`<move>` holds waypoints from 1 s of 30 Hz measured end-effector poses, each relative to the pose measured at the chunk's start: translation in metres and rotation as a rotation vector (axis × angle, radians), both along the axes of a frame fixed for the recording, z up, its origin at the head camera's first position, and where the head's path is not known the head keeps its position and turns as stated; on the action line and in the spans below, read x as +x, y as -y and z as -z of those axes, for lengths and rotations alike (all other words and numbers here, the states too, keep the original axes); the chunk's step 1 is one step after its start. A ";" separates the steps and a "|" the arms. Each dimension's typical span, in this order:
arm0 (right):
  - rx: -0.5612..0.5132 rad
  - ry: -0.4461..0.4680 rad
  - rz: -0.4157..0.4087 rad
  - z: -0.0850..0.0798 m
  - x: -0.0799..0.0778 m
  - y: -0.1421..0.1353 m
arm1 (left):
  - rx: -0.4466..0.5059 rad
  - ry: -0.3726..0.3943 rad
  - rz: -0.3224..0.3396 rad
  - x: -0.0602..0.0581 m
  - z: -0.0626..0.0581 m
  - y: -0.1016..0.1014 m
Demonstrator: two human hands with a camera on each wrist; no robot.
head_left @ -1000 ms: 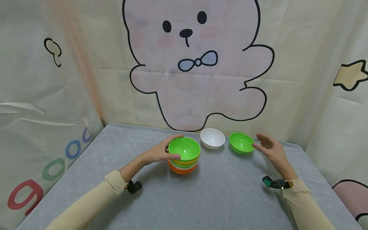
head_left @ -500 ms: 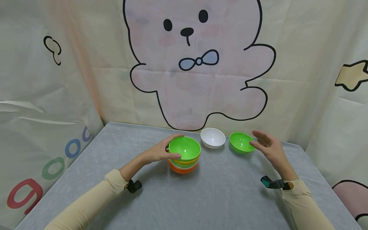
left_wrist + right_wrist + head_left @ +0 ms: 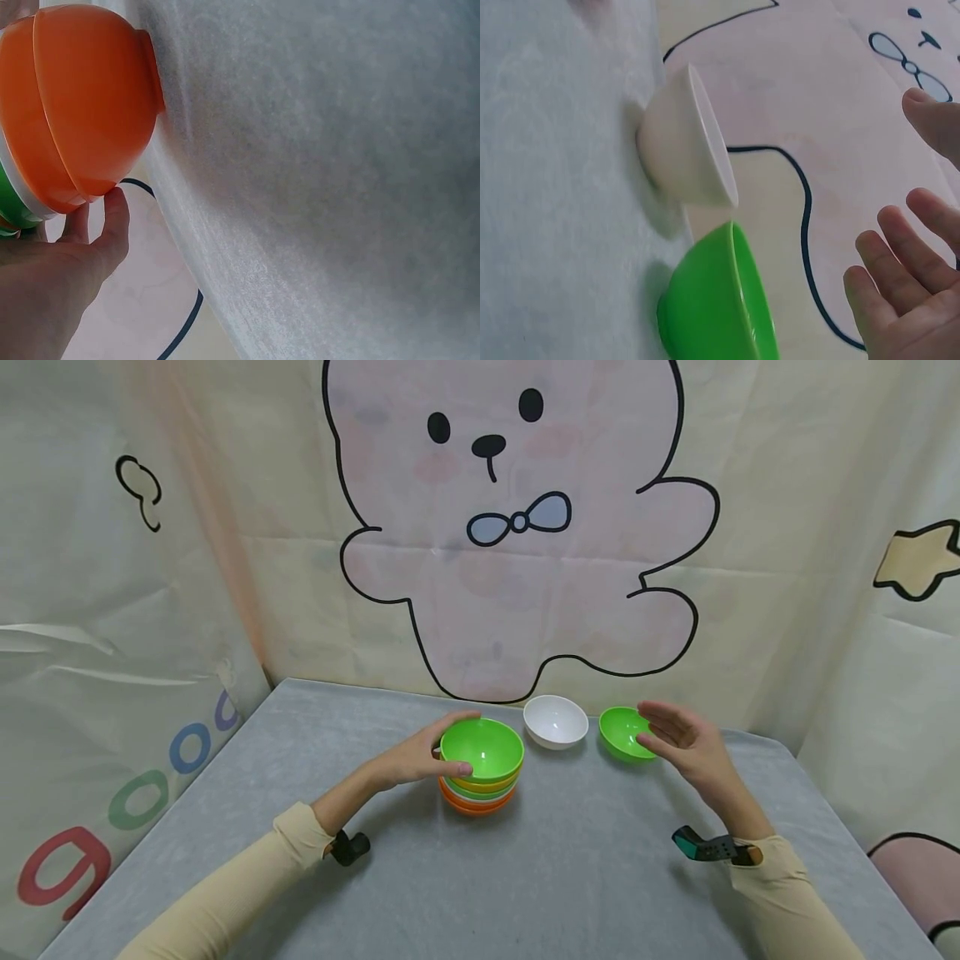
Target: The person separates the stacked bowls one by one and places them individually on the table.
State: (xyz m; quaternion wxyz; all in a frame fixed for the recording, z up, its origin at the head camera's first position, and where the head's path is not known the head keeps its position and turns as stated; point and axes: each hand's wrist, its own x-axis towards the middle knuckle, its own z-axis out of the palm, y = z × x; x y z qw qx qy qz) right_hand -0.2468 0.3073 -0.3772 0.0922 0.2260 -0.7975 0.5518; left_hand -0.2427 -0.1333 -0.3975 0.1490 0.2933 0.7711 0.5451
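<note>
A stack of nested bowls [image 3: 480, 781] stands on the table, a green bowl on top, yellow, green and white rims under it, orange at the bottom. My left hand [image 3: 417, 753] grips the stack from its left side, thumb at the front and fingers behind. In the left wrist view the orange bowl [image 3: 97, 97] shows closest to the table, with fingertips against its side. Farther right sits a single green bowl [image 3: 624, 737], partly covered by my right hand [image 3: 693, 752]. That hand holds nothing; its fingers are apart from the thumb, above the bowl's right side.
A white bowl [image 3: 555, 723] stands between the stack and the single green bowl, near the back edge of the grey table [image 3: 570, 877]. Behind the table hangs a curtain [image 3: 300, 635] with a printed bear.
My right hand has moved left from beside the single green bowl to overlap its right rim. The left hand and the stack have stayed in place.
</note>
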 end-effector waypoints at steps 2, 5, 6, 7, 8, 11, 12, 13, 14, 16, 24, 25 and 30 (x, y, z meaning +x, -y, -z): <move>0.004 -0.003 -0.020 -0.002 0.001 0.004 | 0.002 0.001 0.000 0.000 0.000 0.000; 0.001 -0.003 -0.062 -0.004 0.002 0.011 | 0.004 0.000 -0.001 -0.001 0.001 0.000; -0.002 -0.004 -0.077 -0.004 0.003 0.013 | 0.005 0.001 -0.001 -0.001 0.001 0.000; -0.004 -0.006 -0.089 -0.005 0.003 0.014 | 0.006 0.002 -0.001 -0.001 0.001 0.000; -0.006 -0.008 -0.102 -0.005 0.003 0.016 | 0.005 0.002 -0.001 -0.001 0.001 0.000; -0.012 -0.010 -0.128 -0.006 0.003 0.020 | 0.008 0.006 0.003 -0.001 0.001 0.000; -0.011 -0.009 -0.135 -0.007 0.003 0.021 | 0.010 0.007 0.004 -0.001 0.001 0.000; -0.010 -0.009 -0.142 -0.007 0.003 0.023 | 0.011 0.008 0.005 -0.001 0.001 0.000; -0.009 -0.008 -0.149 -0.006 0.003 0.024 | 0.012 0.008 0.006 -0.001 0.001 0.000; -0.009 -0.007 -0.163 -0.006 0.002 0.026 | 0.017 0.007 0.008 -0.001 0.001 0.000; -0.029 0.001 -0.227 -0.001 0.000 0.036 | 0.029 0.010 0.014 -0.001 0.001 0.000; -0.028 0.003 -0.232 0.000 -0.001 0.037 | 0.029 0.011 0.014 -0.001 0.001 0.000; -0.021 0.009 -0.248 0.000 -0.003 0.048 | 0.024 0.012 0.010 -0.002 0.002 0.001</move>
